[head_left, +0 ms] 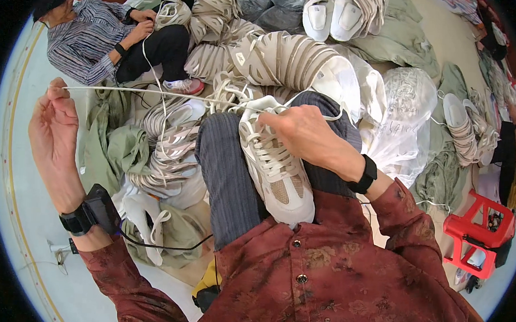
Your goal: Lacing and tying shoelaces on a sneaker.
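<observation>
My shirt [334,270], dark red and buttoned, fills the foreground; all positions below are given relative to the shoe [278,168]. The shoe, pale cream with a mesh toe, rests on my raised knee [228,177], toe toward me. My right hand [303,134] lies on the shoe's tongue end, fingers closed and pinching the lacing there; a black band [365,173] circles that wrist. My left hand [53,121] is held far to the left of the shoe and raised, palm turned inward, thumb and fingers closed on the free end of the lace [156,93], which runs taut back to the shoe's top eyelets. A black device [95,211] is strapped to the left wrist. To do this pull well, I judge the right hand should pin the crossings so they stay even while the left draws straight out, without twisting the lace. Beyond the shoe lie heaps of similar shoes [263,59]; beyond and left of it sits another person [95,36], also lacing. A red stool [479,231] stands right of the shoe.
</observation>
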Tool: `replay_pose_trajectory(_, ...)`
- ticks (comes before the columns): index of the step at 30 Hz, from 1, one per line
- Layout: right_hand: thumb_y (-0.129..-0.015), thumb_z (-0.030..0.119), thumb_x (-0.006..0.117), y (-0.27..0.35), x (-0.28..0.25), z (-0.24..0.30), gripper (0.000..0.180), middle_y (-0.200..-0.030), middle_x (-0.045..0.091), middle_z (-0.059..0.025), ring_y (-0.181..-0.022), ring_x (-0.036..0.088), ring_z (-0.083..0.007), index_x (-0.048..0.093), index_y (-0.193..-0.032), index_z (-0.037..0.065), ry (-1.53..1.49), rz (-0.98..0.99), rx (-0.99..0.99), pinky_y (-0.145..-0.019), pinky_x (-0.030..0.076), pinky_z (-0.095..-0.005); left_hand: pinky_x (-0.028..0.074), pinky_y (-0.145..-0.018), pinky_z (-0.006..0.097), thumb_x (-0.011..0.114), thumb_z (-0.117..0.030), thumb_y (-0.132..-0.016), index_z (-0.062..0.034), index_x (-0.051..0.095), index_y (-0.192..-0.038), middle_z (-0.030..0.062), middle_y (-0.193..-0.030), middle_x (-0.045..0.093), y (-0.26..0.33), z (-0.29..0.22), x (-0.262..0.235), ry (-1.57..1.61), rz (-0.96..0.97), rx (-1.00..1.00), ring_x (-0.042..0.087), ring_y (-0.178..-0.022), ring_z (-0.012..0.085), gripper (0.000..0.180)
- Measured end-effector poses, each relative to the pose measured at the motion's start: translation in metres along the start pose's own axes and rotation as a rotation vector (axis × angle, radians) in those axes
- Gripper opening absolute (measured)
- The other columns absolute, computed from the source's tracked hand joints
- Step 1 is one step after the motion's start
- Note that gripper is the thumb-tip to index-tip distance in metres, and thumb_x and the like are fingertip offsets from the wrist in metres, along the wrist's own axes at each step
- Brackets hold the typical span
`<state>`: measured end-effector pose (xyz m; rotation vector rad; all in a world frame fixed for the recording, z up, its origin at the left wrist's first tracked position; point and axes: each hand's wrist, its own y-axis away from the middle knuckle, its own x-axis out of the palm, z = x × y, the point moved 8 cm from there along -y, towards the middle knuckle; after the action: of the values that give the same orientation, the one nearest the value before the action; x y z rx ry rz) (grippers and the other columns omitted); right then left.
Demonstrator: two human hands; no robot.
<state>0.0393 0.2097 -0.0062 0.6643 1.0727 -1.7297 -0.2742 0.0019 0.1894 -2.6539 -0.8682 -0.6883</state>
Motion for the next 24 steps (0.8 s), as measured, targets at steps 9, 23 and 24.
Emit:
replay_pose_trajectory(9,-0.083,0.003,0.059,-0.008,0.001,-0.002,0.009,-0.067,0.061,-0.0177,-0.061,0.062,-0.0387,0.057,-0.091,0.003,-0.104,-0.088,0.094,-0.054,0.046,-0.0471,0.056,-0.1,0.03,0.048,0.01,-0.094,0.0191,0.037,-0.133,0.0297,-0.132,0.052,0.01,0.0,0.049,-0.099,-0.097,0.138,0.059,-0.12,0.0304,0.041)
replay_pose_trajectory(23,-0.091,0.008,0.067,-0.008,0.014,-0.001,0.011,-0.084,0.067,-0.0007,-0.068,0.056,-0.0037,0.07,-0.098,0.001,-1.488,0.188,0.436,-0.057,0.043,-0.0196,0.054,-0.102,0.027,0.051,0.005,-0.097,0.0116,0.039,-0.14,0.027,-0.134,0.053,0.039,0.011,0.064,-0.211,-0.085,0.128,0.058,-0.122,0.0256,0.045)
replay_pose_trajectory(24,-0.091,0.009,0.067,-0.004,0.009,-0.001,0.012,-0.086,0.067,-0.0002,-0.07,0.055,-0.0035,0.069,-0.101,0.001,-1.591,0.211,0.47,-0.058,0.042,-0.0188,0.055,-0.098,0.026,0.05,0.006,-0.098,0.01,0.04,-0.141,0.0274,-0.134,0.052,0.044,0.019,0.078,-0.094,0.036,0.077,0.057,-0.123,0.0246,0.045)
